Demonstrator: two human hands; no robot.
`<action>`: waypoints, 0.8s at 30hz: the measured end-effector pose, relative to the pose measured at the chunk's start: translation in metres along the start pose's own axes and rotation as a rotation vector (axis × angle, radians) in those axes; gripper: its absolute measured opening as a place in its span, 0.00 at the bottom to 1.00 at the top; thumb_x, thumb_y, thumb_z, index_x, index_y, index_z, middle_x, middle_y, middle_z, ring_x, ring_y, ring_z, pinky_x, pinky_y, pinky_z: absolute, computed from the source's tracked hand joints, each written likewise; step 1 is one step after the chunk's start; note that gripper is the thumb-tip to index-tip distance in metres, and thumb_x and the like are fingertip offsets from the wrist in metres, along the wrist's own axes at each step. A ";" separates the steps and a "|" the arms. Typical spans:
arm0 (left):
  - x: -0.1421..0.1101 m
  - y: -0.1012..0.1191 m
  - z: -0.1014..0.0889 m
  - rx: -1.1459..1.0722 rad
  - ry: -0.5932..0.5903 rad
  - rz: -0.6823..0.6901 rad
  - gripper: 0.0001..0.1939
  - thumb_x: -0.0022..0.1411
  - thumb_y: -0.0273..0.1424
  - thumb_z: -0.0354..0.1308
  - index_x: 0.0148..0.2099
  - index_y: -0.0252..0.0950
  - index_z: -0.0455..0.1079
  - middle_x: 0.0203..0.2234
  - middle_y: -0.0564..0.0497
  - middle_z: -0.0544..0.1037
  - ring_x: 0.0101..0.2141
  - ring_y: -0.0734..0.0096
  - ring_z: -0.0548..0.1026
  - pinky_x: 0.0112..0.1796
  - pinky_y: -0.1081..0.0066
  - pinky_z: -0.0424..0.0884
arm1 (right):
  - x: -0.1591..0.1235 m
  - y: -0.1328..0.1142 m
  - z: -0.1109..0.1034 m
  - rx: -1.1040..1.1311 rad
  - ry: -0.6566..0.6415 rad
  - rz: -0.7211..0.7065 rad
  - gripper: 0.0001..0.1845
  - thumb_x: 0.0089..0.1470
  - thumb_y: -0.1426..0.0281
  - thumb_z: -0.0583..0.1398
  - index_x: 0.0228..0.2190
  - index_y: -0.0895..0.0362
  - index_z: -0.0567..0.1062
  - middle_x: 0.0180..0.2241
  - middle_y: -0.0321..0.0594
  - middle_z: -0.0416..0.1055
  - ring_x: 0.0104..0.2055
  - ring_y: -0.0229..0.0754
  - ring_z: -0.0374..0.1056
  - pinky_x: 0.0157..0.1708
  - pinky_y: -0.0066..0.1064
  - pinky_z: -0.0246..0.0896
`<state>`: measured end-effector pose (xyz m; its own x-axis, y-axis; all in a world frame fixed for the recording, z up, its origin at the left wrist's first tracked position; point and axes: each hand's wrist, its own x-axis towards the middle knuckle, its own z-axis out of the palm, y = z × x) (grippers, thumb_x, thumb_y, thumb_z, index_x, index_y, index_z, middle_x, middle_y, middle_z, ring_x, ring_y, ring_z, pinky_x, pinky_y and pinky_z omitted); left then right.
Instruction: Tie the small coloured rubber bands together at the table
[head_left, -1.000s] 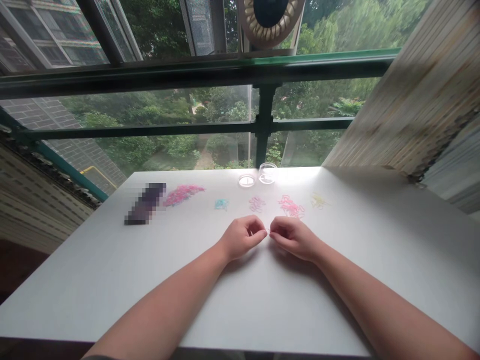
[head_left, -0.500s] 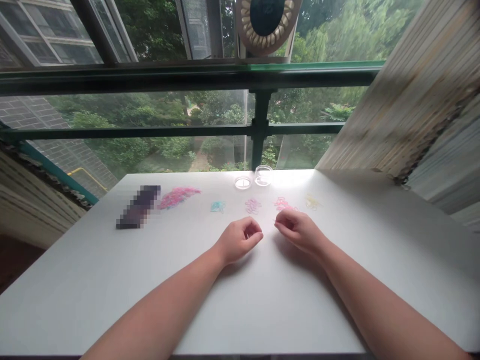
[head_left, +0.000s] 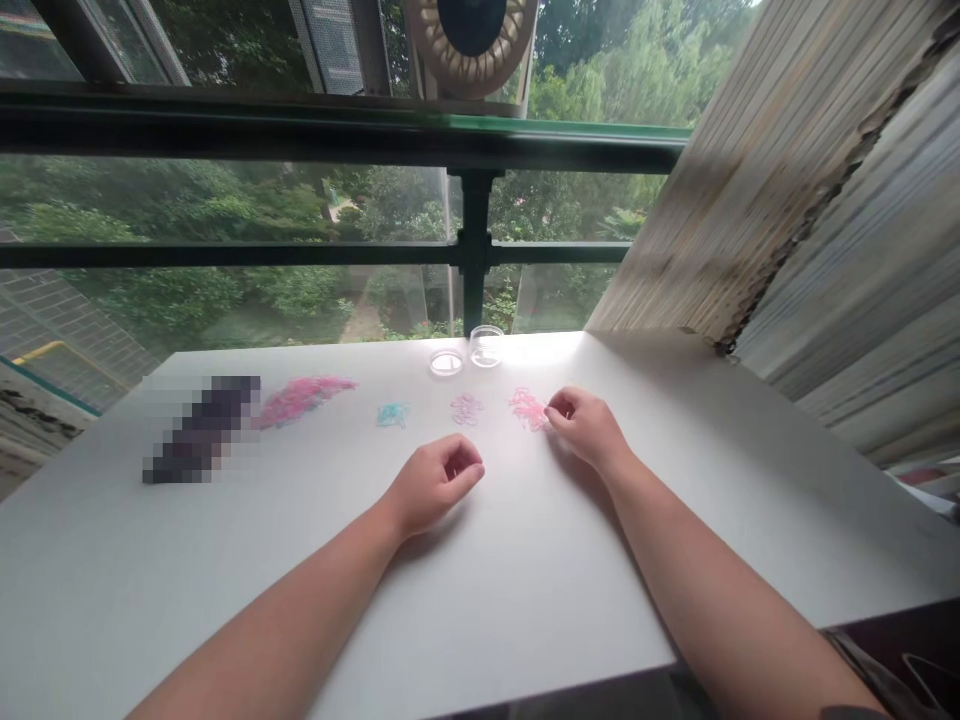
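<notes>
My left hand [head_left: 433, 483] rests on the white table [head_left: 525, 580] with its fingers curled in, and I cannot make out anything inside them. My right hand [head_left: 584, 426] lies farther back, its fingertips pinched at the edge of a small pile of pink rubber bands [head_left: 527, 408]. A lilac pile [head_left: 466, 407] and a small blue pile [head_left: 392, 414] lie in a row to the left of that. A bigger heap of bright pink bands [head_left: 300, 398] sits farther left.
Two small clear round containers [head_left: 486, 346] [head_left: 446, 362] stand at the table's far edge by the window railing. A dark blurred oblong object [head_left: 201, 428] lies at the left. A ribbed wall [head_left: 787, 190] rises along the right side.
My hands were together at the table's middle; the right hand has moved away and back to the pink pile. The left hand stayed curled. The view has swung to the right.
</notes>
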<state>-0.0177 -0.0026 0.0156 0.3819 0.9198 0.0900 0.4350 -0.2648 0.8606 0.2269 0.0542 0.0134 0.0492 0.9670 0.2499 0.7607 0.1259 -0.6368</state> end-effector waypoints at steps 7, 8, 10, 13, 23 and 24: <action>-0.001 0.002 0.000 -0.005 0.002 -0.002 0.07 0.57 0.35 0.53 0.33 0.36 0.66 0.26 0.53 0.71 0.27 0.74 0.67 0.30 0.74 0.63 | 0.002 0.004 0.003 -0.038 0.026 0.022 0.05 0.42 0.70 0.56 0.22 0.56 0.73 0.22 0.36 0.70 0.23 0.37 0.62 0.25 0.29 0.53; -0.001 0.002 0.000 -0.005 0.001 -0.002 0.07 0.57 0.35 0.53 0.33 0.36 0.66 0.26 0.53 0.71 0.27 0.74 0.67 0.30 0.74 0.63 | 0.003 0.005 0.003 -0.047 0.024 0.025 0.05 0.42 0.71 0.56 0.22 0.56 0.73 0.22 0.36 0.70 0.23 0.37 0.62 0.25 0.29 0.53; -0.001 0.002 0.000 -0.008 0.003 0.000 0.07 0.57 0.35 0.53 0.33 0.36 0.66 0.26 0.53 0.71 0.27 0.74 0.67 0.30 0.74 0.63 | 0.003 0.005 0.005 -0.060 0.019 0.023 0.05 0.41 0.71 0.56 0.21 0.56 0.73 0.21 0.36 0.70 0.22 0.37 0.61 0.24 0.29 0.53; -0.001 0.002 0.000 -0.017 0.011 0.002 0.08 0.57 0.35 0.53 0.32 0.36 0.67 0.26 0.53 0.71 0.27 0.74 0.67 0.30 0.74 0.64 | 0.003 0.006 0.008 -0.069 0.021 0.010 0.05 0.41 0.70 0.57 0.20 0.56 0.73 0.19 0.37 0.69 0.21 0.37 0.61 0.23 0.29 0.52; 0.000 0.002 0.000 -0.020 -0.003 0.006 0.07 0.57 0.35 0.53 0.32 0.36 0.66 0.26 0.53 0.71 0.27 0.74 0.67 0.30 0.74 0.64 | 0.002 0.004 0.006 -0.085 0.022 -0.008 0.07 0.41 0.72 0.56 0.23 0.56 0.75 0.21 0.37 0.70 0.23 0.37 0.62 0.24 0.29 0.53; 0.000 0.002 0.000 -0.022 -0.004 0.007 0.07 0.57 0.35 0.53 0.32 0.36 0.66 0.26 0.53 0.71 0.26 0.74 0.67 0.29 0.74 0.64 | 0.002 0.004 0.006 -0.074 0.020 -0.019 0.08 0.41 0.72 0.56 0.24 0.56 0.75 0.21 0.37 0.70 0.23 0.37 0.62 0.24 0.29 0.53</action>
<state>-0.0173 -0.0028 0.0173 0.3877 0.9170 0.0939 0.4143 -0.2644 0.8709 0.2261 0.0580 0.0068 0.0469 0.9599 0.2765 0.8073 0.1266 -0.5764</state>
